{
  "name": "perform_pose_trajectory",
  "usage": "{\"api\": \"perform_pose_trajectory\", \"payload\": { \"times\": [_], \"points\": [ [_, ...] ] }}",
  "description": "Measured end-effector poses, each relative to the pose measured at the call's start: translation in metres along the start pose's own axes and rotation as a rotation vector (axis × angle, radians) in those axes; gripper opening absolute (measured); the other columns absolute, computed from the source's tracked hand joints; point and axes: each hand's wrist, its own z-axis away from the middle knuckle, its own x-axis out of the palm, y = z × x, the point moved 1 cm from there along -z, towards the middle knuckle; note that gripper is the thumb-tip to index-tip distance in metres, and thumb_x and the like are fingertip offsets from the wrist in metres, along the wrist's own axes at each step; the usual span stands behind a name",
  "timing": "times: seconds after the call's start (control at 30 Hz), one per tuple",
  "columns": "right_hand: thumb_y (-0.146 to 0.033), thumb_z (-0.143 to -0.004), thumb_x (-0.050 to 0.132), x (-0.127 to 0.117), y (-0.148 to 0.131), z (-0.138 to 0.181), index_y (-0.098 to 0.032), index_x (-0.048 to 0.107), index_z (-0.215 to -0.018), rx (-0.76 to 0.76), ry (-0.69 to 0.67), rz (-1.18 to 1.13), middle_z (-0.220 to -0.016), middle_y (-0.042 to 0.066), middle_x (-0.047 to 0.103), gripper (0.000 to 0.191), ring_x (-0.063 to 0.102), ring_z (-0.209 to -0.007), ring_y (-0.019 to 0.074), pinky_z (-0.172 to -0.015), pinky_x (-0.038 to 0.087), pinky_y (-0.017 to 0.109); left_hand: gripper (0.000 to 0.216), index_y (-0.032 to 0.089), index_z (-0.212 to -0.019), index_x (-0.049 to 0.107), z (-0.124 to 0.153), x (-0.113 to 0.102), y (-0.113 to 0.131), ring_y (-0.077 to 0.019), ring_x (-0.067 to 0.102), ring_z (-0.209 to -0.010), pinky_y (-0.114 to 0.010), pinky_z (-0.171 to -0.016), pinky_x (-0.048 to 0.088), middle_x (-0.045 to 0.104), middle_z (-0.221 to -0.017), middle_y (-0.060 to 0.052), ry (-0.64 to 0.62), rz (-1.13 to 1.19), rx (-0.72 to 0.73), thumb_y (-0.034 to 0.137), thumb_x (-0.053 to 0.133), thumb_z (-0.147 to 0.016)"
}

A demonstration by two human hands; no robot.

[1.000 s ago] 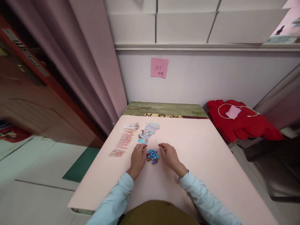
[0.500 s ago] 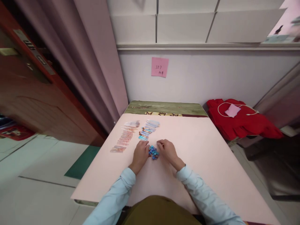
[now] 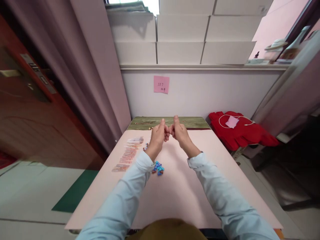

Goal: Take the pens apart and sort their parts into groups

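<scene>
My left hand [image 3: 158,136] and my right hand [image 3: 179,132] are raised above the pink table [image 3: 180,186], fists closed with thumbs up, knuckles touching each other. Nothing shows in either fist. Below them a small pile of blue and brown caps [image 3: 157,168] lies on the table, partly hidden by my left sleeve. A row of pink pens [image 3: 127,156] lies at the left. A second row of blue pens [image 3: 146,145] is mostly hidden behind my left wrist.
A pink sticky note [image 3: 161,84] hangs on the wall ahead. A red cloth with a white cable [image 3: 237,130] lies on a seat to the right. A curtain [image 3: 100,76] and a wooden door [image 3: 32,110] stand at the left. White boxes [image 3: 182,40] are stacked above.
Both hands left the pile of caps and rose off the table into thumbs-up fists pressed together. The camera tilted upward.
</scene>
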Motion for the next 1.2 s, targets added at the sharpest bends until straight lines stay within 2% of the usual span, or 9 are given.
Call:
{"api": "perform_pose_trajectory", "payload": {
  "times": [0.13,0.2,0.27,0.4,0.57,0.9,1.2],
  "points": [
    [-0.059,-0.093,0.043,0.002,0.026,0.038,-0.02,0.052,-0.053,-0.039,-0.139,-0.012,-0.047,-0.001,0.054,0.057,0.053,-0.049,0.0125,-0.053,0.037,0.023,0.052,0.018,-0.063,0.05,0.035,-0.008,-0.032,-0.0087,0.045,-0.041,-0.022,-0.042,0.034,0.049,-0.05,0.003,-0.039,-0.068,0.062,0.065,0.051,-0.087],
    [-0.047,-0.093,0.045,0.006,0.05,0.06,-0.019,0.054,-0.053,0.008,-0.205,0.048,-0.048,0.0,0.057,0.05,0.054,-0.05,0.0124,-0.054,0.037,0.022,0.047,0.018,-0.065,0.051,0.055,-0.017,-0.057,-0.0086,0.044,-0.043,-0.022,-0.043,0.033,0.049,-0.052,0.003,-0.076,-0.147,0.002,0.059,0.052,-0.088],
    [-0.041,-0.09,0.047,0.012,0.074,0.079,-0.019,0.057,-0.053,0.076,-0.214,0.128,-0.05,0.0,0.058,0.044,0.053,-0.05,0.0122,-0.053,0.036,0.022,0.045,0.019,-0.066,0.051,0.073,-0.028,-0.083,-0.0089,0.042,-0.04,-0.022,-0.041,0.031,0.047,-0.049,0.004,-0.088,-0.206,-0.11,0.057,0.052,-0.088],
    [-0.041,-0.09,0.045,0.026,0.106,0.108,-0.019,0.059,-0.055,0.163,-0.22,0.164,-0.053,0.0,0.06,0.043,0.052,-0.05,0.0122,-0.054,0.037,0.022,0.04,0.019,-0.067,0.051,0.098,-0.044,-0.115,-0.0093,0.044,-0.043,-0.023,-0.044,0.034,0.049,-0.052,0.004,-0.078,-0.221,-0.195,0.054,0.053,-0.087],
    [-0.041,-0.089,0.046,0.034,0.111,0.122,-0.019,0.058,-0.055,0.193,-0.208,0.116,-0.051,-0.001,0.057,0.042,0.05,-0.049,0.0116,-0.054,0.036,0.022,0.04,0.019,-0.067,0.05,0.106,-0.05,-0.12,-0.0094,0.045,-0.044,-0.024,-0.045,0.034,0.052,-0.056,0.002,-0.09,-0.221,-0.203,0.054,0.056,-0.084],
    [-0.043,-0.089,0.045,0.027,0.112,0.123,-0.019,0.058,-0.055,0.203,-0.206,0.164,-0.05,-0.001,0.054,0.043,0.049,-0.049,0.012,-0.054,0.036,0.023,0.042,0.019,-0.065,0.053,0.107,-0.046,-0.122,-0.0107,0.048,-0.046,-0.025,-0.048,0.038,0.055,-0.056,0.002,-0.081,-0.32,-0.195,0.057,0.052,-0.085],
    [-0.043,-0.09,0.045,0.025,0.116,0.122,-0.018,0.058,-0.056,0.202,-0.209,0.155,-0.052,-0.001,0.055,0.044,0.05,-0.05,0.0117,-0.055,0.036,0.022,0.041,0.02,-0.065,0.051,0.104,-0.043,-0.124,-0.0103,0.046,-0.044,-0.024,-0.047,0.036,0.053,-0.054,0.003,-0.09,-0.295,-0.219,0.056,0.052,-0.084]
  ]
}}
